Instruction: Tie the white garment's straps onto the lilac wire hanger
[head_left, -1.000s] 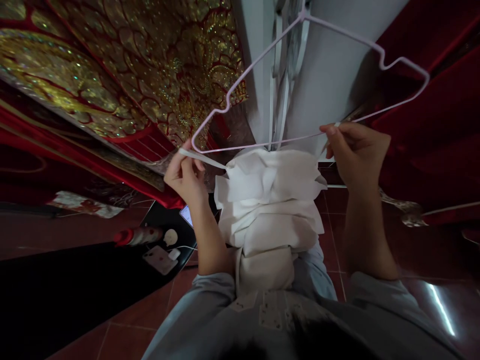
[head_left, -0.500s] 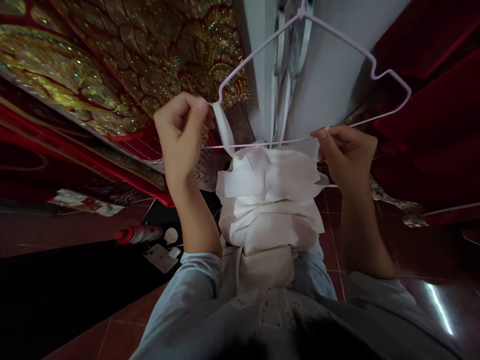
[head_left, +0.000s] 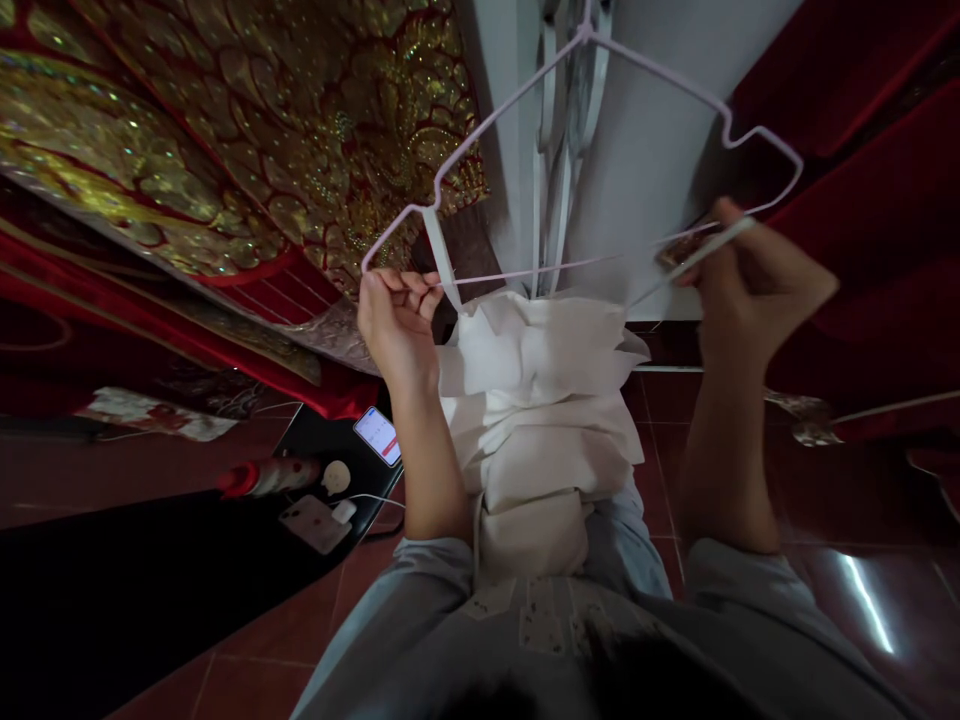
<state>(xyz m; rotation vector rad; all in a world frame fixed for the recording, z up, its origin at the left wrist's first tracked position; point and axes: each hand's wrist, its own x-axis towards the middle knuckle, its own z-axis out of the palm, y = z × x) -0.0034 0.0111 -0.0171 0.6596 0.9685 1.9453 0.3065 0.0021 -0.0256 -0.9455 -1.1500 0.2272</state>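
Note:
A pale pink clothes hanger (head_left: 510, 105) is in front of me, its hook end at the top. My left hand (head_left: 401, 325) is closed on the hanger's lower left corner. The white ruffled garment (head_left: 544, 440) lies bunched up my lap below the bar. Its left strap (head_left: 441, 258) is looped over the hanger's left shoulder notch. My right hand (head_left: 757, 290), slightly blurred, pinches the garment's right strap (head_left: 694, 260), which is pulled taut up beside the hanger's right end.
Sequined gold and red garments (head_left: 360, 110) hang at the left, and dark red cloth (head_left: 885, 220) at the right. A black bench (head_left: 150, 600) bears a red-capped bottle (head_left: 277, 475), a phone with a pale back (head_left: 319, 525) and a lit phone (head_left: 379, 437). A white panel (head_left: 652, 130) stands ahead.
The left strap has gone from my left fingers to the hanger's notch, and that hand has moved down to the hanger's corner. My right hand has left the bar, rising rightward with the right strap.

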